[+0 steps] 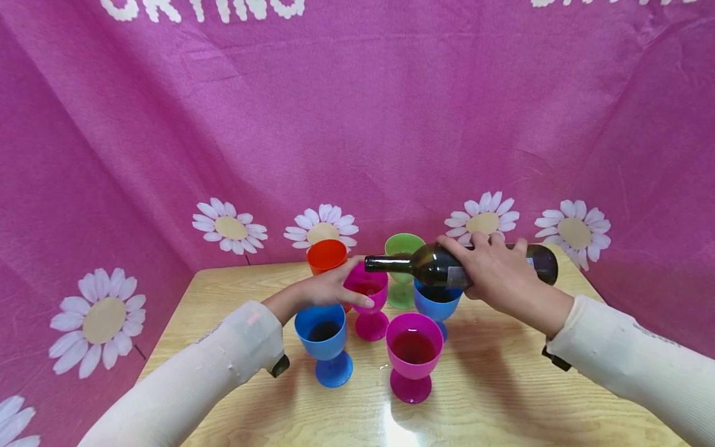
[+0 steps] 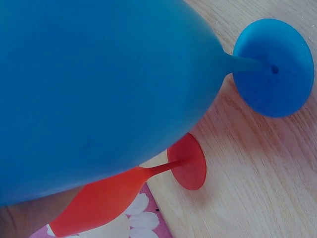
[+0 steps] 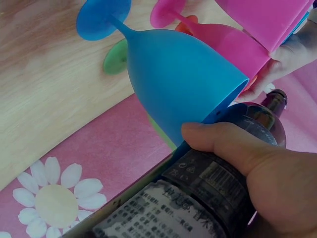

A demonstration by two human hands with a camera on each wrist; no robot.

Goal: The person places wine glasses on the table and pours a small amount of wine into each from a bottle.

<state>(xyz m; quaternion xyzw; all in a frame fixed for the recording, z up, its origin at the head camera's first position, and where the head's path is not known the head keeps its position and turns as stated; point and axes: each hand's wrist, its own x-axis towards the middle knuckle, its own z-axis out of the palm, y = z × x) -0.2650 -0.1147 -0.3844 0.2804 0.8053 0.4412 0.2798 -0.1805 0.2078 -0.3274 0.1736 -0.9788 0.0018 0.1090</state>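
My right hand (image 1: 503,273) grips a dark green wine bottle (image 1: 432,267) from above, tipped almost level, its neck pointing left. The bottle's mouth is over the rear magenta goblet (image 1: 382,302), which has red liquid inside. Around that goblet's bowl, my left hand (image 1: 324,287) curls its thumb and fingers. Beneath the bottle's body stands a blue goblet (image 1: 436,311) with dark liquid. In the right wrist view the bottle's label (image 3: 158,213) shows under my thumb. The left wrist view is largely filled by another blue goblet (image 2: 109,89); the left hand is mostly hidden there.
A magenta goblet (image 1: 413,371) with red liquid stands in front, a blue goblet (image 1: 333,372) with dark liquid left of it. Behind are an orange goblet (image 1: 324,261) and a green goblet (image 1: 403,241). The wooden table (image 1: 223,385) meets a pink flowered cloth (image 1: 357,124) at the back.
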